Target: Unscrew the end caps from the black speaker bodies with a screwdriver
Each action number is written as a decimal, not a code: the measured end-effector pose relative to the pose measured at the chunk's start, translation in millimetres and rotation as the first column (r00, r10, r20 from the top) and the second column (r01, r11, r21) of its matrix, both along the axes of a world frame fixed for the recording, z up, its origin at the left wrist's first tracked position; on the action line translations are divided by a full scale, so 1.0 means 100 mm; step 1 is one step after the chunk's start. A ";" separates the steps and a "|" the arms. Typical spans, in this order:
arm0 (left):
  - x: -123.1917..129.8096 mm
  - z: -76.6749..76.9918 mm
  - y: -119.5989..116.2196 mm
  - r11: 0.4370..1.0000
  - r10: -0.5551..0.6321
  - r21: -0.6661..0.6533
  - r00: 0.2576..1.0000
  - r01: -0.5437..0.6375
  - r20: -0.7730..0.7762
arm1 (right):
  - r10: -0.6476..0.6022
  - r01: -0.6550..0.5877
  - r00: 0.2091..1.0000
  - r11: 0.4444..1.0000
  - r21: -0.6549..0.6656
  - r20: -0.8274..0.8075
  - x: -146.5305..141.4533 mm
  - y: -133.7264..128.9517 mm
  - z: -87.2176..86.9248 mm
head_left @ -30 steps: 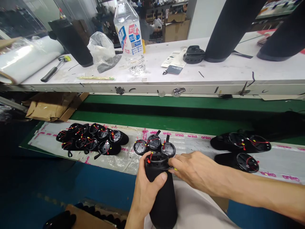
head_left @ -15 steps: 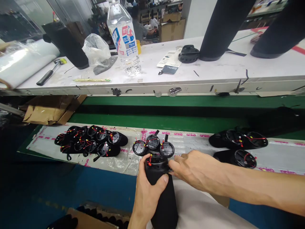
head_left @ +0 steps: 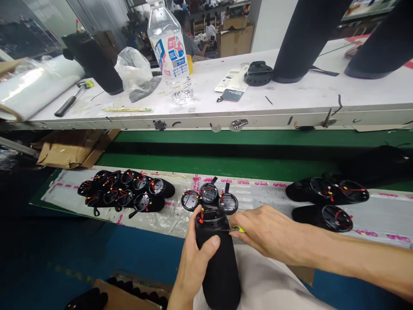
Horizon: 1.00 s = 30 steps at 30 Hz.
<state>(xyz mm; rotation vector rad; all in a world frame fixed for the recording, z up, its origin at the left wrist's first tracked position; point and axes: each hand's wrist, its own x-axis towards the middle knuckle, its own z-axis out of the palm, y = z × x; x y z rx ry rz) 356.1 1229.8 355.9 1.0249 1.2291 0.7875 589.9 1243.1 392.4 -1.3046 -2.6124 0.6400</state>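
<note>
My left hand (head_left: pixel 200 262) is closed round a black cylindrical speaker body (head_left: pixel 222 271), which leans against my lap with its open end up. Red wires (head_left: pixel 200 214) stick out at that end's left side. My right hand (head_left: pixel 258 226) grips a small tool with a yellow-green handle (head_left: pixel 238 229); its thin metal shaft meets the speaker body just below the rim. The tool's tip is too fine to make out. Just beyond the rim lie three round black caps (head_left: pixel 208 193) with strips and wires.
On the bench, several wired black cylinders (head_left: pixel 125 189) are grouped at left and more cylinders (head_left: pixel 322 218) lie at right. A white shelf (head_left: pixel 206 110) above carries a water bottle (head_left: pixel 176 64), a hammer (head_left: pixel 69 103) and tall black cylinders (head_left: pixel 306 38). A carton (head_left: pixel 129 297) stands below left.
The tool's yellow-green handle and metal shaft now show at my right fingertips, where they were hidden before. My left thumb has slid slightly left on the speaker body. The view has shifted a little.
</note>
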 end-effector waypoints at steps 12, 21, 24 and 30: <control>0.03 0.06 0.03 0.998 0.006 0.058 0.993 0.000 -0.118 | 0.044 -0.059 0.990 0.993 0.102 0.136 -0.07 0.02 0.00; 0.02 0.13 0.02 0.995 -0.004 0.096 0.985 0.021 -0.172 | 0.063 -0.093 0.976 0.986 0.138 0.209 -0.08 0.01 0.03; 0.04 0.14 0.00 0.993 0.004 0.113 0.976 0.021 -0.217 | 0.064 -0.112 0.963 0.979 0.173 0.260 -0.08 -0.01 0.04; 0.12 0.19 -0.04 0.994 0.082 0.096 0.969 -0.061 -0.235 | 0.117 -0.186 0.939 0.964 0.192 0.324 -0.09 -0.03 0.03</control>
